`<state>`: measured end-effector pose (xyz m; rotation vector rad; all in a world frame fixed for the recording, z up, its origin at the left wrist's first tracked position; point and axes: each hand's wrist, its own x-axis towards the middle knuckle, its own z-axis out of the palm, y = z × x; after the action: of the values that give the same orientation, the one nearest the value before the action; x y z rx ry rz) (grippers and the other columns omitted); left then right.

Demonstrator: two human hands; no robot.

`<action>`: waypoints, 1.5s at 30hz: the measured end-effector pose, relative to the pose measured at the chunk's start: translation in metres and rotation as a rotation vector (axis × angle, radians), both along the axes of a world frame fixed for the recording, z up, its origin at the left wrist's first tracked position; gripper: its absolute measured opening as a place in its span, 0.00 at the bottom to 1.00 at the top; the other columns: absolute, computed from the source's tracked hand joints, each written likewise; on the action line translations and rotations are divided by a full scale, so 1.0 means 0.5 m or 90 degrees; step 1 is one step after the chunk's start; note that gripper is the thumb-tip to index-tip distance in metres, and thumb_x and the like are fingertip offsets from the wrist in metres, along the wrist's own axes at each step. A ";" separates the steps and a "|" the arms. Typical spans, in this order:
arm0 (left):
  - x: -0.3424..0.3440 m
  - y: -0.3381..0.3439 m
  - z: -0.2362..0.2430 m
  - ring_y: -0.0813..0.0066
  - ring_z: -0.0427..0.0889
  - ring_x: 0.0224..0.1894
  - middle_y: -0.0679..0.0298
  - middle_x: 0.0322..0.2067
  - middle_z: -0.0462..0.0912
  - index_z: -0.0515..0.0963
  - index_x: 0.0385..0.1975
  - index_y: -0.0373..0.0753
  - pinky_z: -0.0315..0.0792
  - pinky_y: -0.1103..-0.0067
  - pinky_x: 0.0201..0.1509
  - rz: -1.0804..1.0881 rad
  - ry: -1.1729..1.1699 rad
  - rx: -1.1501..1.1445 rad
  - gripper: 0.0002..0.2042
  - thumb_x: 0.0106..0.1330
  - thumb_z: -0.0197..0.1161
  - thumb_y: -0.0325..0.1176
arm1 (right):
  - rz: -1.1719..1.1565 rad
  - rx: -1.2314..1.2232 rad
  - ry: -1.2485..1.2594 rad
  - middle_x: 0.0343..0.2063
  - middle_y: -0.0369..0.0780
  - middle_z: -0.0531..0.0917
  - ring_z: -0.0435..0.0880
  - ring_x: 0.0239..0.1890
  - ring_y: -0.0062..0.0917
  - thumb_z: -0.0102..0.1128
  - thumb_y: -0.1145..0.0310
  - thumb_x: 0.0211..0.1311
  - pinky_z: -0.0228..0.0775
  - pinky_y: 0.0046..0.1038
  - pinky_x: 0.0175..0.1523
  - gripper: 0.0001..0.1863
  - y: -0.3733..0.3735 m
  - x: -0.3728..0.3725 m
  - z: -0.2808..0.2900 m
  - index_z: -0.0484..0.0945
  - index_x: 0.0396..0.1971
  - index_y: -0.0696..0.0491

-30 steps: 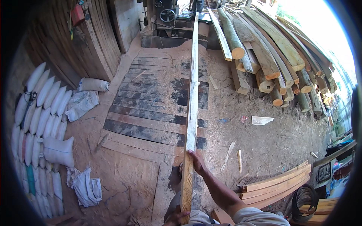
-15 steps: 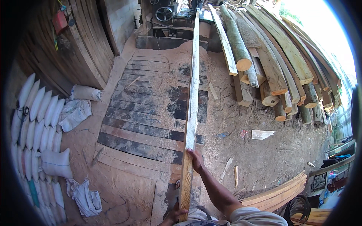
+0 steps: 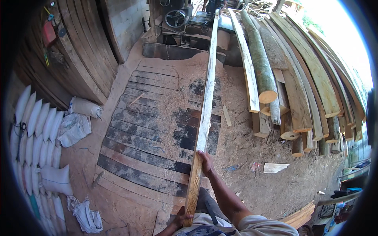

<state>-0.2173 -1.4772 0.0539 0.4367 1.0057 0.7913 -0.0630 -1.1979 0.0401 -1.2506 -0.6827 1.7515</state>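
A long sawn timber beam (image 3: 204, 118) runs from my body away to the machine at the far end of the yard. My right hand (image 3: 205, 163) grips its right side partway along, fingers wrapped on the edge. At the near end, close to my waist, my left hand (image 3: 182, 217) is closed around the beam from the left and below. Part of the left hand's grip is hidden behind the wood. The beam's far end lies by the machine's table (image 3: 199, 19), where a person (image 3: 210, 5) stands, mostly cut off by the frame.
Sawdust-strewn floor slats (image 3: 145, 118) lie ahead. Logs and sawn timbers (image 3: 295, 82) are piled at the right, with a separate beam (image 3: 246, 59) along their left side. Filled white sacks (image 3: 35, 133) stack at the left. Boards (image 3: 301, 214) lie at the lower right.
The view has tilted and shifted, so floor and log pile sit lower in the picture. The beam's far end appears farther right. Both hands keep hold of the beam.
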 end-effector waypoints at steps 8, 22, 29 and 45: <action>0.028 0.380 -0.030 0.67 0.73 0.52 0.56 0.49 0.75 0.66 0.57 0.33 0.67 0.74 0.56 -0.050 0.260 0.214 0.38 0.43 0.68 0.42 | -0.031 0.053 -0.017 0.51 0.38 0.72 0.70 0.50 0.24 0.56 0.53 0.61 0.60 0.27 0.57 0.34 0.385 0.050 0.020 0.60 0.63 0.54; 0.128 1.107 -0.041 0.68 0.75 0.50 0.59 0.49 0.76 0.67 0.58 0.33 0.68 0.73 0.56 -0.052 -0.081 -0.064 0.34 0.49 0.66 0.38 | -0.046 0.066 -0.035 0.53 0.39 0.72 0.71 0.52 0.24 0.54 0.54 0.62 0.60 0.26 0.58 0.34 1.145 0.144 0.012 0.59 0.64 0.56; 0.178 1.477 -0.053 0.67 0.73 0.51 0.61 0.47 0.75 0.65 0.59 0.33 0.67 0.74 0.57 -0.068 -0.071 -0.096 0.36 0.46 0.66 0.38 | -0.059 0.086 -0.020 0.47 0.38 0.75 0.73 0.48 0.23 0.54 0.52 0.62 0.63 0.27 0.55 0.32 1.492 0.202 -0.024 0.63 0.61 0.55; 0.276 2.285 -0.044 0.65 0.76 0.43 0.59 0.41 0.75 0.66 0.56 0.35 0.74 0.70 0.45 -0.100 -0.060 -0.245 0.37 0.40 0.66 0.40 | -0.054 0.136 -0.026 0.57 0.40 0.69 0.67 0.58 0.26 0.51 0.52 0.66 0.53 0.26 0.63 0.35 2.305 0.309 0.019 0.57 0.66 0.57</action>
<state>-0.0793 -0.3346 0.0317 0.1421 0.9954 0.4585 0.0917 -0.0453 0.0494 -1.1543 -0.8061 1.5430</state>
